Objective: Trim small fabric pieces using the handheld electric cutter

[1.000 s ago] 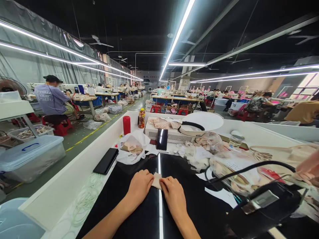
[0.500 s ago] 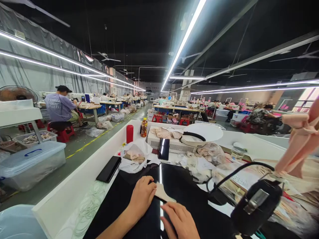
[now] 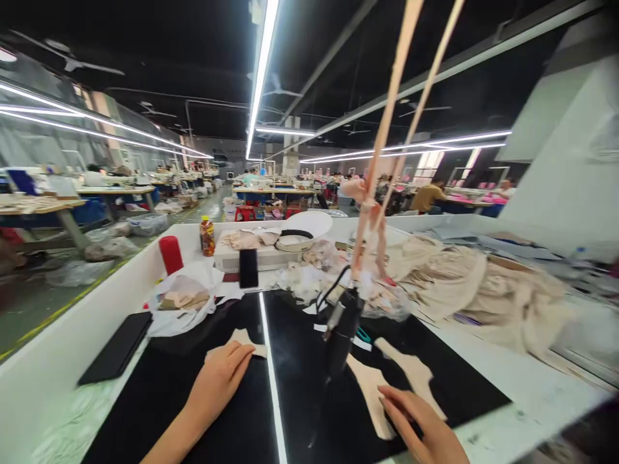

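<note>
Beige cloth pieces, black work surface, red cylinder

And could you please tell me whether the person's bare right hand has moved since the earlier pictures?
Yes: against the upright black rectangular phone, the right hand has moved rightward, and is now at a curved cream fabric piece.

A white table carries a black mat and heaped beige cloth. Beige fabric pieces lie directly on the mat.
</note>
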`<action>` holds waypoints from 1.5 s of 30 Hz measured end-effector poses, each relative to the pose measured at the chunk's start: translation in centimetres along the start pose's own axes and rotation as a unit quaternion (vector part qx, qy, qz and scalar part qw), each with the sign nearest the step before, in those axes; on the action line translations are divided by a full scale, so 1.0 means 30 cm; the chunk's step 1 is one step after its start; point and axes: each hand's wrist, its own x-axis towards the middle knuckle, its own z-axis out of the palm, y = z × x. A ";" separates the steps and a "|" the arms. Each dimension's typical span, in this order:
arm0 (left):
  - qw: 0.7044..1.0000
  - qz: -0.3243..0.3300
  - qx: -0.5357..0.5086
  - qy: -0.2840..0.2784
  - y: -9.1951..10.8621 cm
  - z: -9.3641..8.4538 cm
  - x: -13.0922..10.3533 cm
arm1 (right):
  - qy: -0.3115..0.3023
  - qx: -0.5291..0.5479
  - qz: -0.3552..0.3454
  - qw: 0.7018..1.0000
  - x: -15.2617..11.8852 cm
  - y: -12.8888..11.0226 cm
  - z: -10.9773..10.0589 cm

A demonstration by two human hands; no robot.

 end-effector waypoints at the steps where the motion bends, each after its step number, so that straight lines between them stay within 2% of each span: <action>1: 1.000 0.016 -0.014 -0.007 0.013 0.003 0.001 | -0.020 -0.012 0.010 1.000 0.001 0.013 -0.029; 4: 0.996 0.072 -0.031 -0.053 0.086 0.011 -0.002 | -0.040 -0.035 0.031 0.998 0.005 0.024 -0.065; 8: 0.977 0.170 -0.005 -0.130 0.242 0.037 -0.020 | -0.088 -0.030 0.025 0.995 0.005 -0.002 -0.051; 11: 0.962 0.231 -0.005 -0.149 0.357 0.085 -0.025 | -0.114 -0.017 0.018 0.993 0.004 -0.014 -0.046; 16: 0.957 0.227 -0.003 -0.180 0.501 0.173 0.005 | -0.136 -0.004 0.027 0.990 -0.007 0.000 -0.084; 20: 0.960 0.195 0.000 -0.199 0.573 0.221 0.046 | -0.158 0.012 0.021 0.987 -0.029 0.001 -0.120; 23: 0.963 0.158 0.010 -0.217 0.591 0.254 0.058 | -0.164 0.023 0.013 0.986 -0.040 -0.017 -0.123; 29: 0.970 0.126 -0.005 -0.209 0.572 0.294 0.038 | -0.171 0.047 0.017 0.984 -0.038 -0.058 -0.104; 34: 0.968 0.131 -0.029 -0.211 0.578 0.289 0.035 | -0.166 0.076 0.051 0.982 -0.031 -0.053 -0.089; 39: 0.963 0.159 -0.017 -0.219 0.581 0.286 0.043 | -0.136 0.118 0.108 0.978 -0.015 -0.049 -0.077; 45: 0.954 0.177 0.010 -0.243 0.597 0.274 0.059 | -0.092 0.186 0.183 0.961 0.066 -0.051 -0.059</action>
